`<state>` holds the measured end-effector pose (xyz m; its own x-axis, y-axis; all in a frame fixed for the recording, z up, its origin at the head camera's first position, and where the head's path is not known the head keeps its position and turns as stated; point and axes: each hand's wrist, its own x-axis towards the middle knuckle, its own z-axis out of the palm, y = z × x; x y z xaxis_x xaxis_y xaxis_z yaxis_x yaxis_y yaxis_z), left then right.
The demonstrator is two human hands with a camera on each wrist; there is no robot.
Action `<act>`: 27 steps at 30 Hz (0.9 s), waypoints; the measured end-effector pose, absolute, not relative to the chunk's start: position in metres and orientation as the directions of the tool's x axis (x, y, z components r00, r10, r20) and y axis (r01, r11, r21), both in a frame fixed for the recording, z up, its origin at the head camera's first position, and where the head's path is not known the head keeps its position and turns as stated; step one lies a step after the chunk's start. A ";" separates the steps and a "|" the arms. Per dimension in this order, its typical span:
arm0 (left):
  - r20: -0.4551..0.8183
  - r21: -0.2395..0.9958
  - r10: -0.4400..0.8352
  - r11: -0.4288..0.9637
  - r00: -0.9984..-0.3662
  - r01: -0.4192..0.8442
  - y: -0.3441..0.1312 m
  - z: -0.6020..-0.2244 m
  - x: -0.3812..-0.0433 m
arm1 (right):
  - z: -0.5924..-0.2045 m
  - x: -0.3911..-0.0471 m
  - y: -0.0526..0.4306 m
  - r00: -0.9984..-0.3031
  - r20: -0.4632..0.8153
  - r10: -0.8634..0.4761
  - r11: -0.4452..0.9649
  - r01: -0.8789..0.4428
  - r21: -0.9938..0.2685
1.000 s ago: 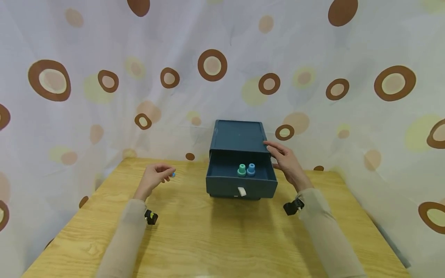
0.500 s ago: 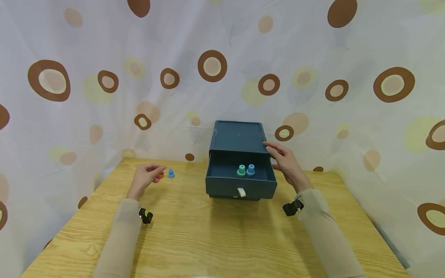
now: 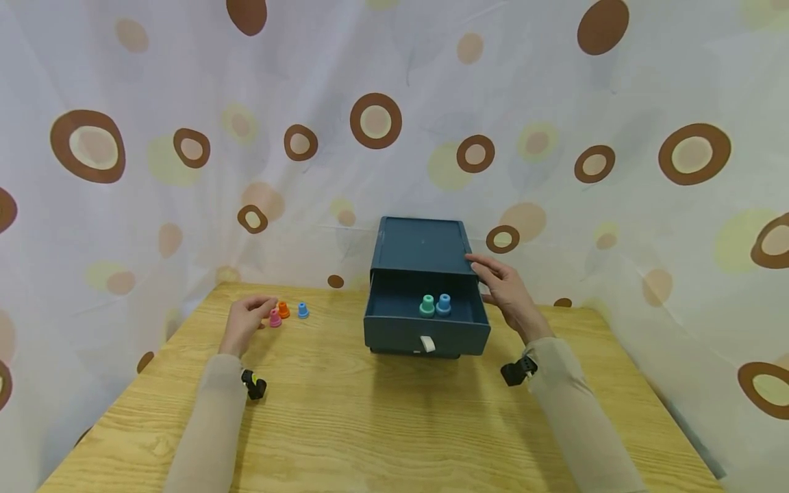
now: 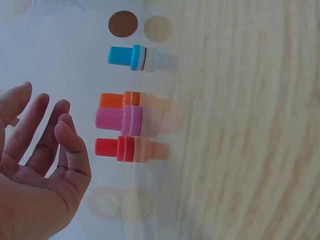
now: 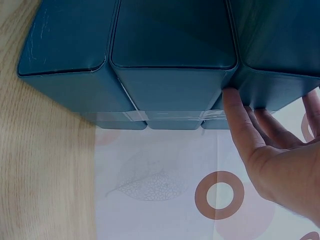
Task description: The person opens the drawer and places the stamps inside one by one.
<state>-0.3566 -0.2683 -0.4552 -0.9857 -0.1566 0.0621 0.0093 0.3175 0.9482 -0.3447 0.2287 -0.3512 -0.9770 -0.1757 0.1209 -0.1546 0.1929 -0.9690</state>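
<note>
My left hand [image 3: 245, 322] hovers at the left of the table, fingers loosely bent and holding nothing. Beside its fingertips stand small toy stamps: pink [image 3: 274, 318], orange [image 3: 283, 309] and blue [image 3: 303, 310]. A red stamp [image 4: 114, 147] shows in the left wrist view, hidden behind the hand in the head view. My right hand [image 3: 508, 293] rests against the right side of a dark blue drawer cabinet [image 3: 422, 245], one finger at its top edge and the fingers fairly straight. The top drawer [image 3: 394, 330] is pulled out, with a green stamp [image 3: 427, 306] and a blue stamp [image 3: 444, 305] inside.
A white pull tab [image 3: 428, 344] is on the drawer front. The wooden table [image 3: 345, 418] meets a patterned cloth [image 3: 333, 178] behind the cabinet. In the right wrist view, clear tape [image 5: 165, 115] runs across the cabinet's stacked units.
My left hand has let go of a blue stamp, left standing on the table, and moved left, uncovering the orange and pink stamps. The right hand stays at the cabinet.
</note>
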 end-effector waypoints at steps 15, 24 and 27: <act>0.016 0.936 -0.093 0.351 -0.996 -0.017 -0.271 -0.462 -0.362 | -0.353 -0.345 0.230 -0.971 0.134 -0.196 0.192 -0.172 -0.966; -0.043 0.931 -0.076 0.360 -0.996 -0.067 -0.272 -0.467 -0.367 | -0.354 -0.344 0.230 -0.971 0.136 -0.196 0.195 -0.174 -0.965; -0.080 0.933 -0.063 0.347 -0.995 -0.097 -0.272 -0.469 -0.369 | -0.353 -0.344 0.231 -0.972 0.133 -0.196 0.195 -0.172 -0.966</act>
<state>-0.3688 -0.2722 -0.4691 -0.9948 -0.0628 -0.0804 -0.0973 0.3470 0.9328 -0.3444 0.2305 -0.3534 -0.9716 -0.1957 0.1333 -0.1718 0.1953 -0.9656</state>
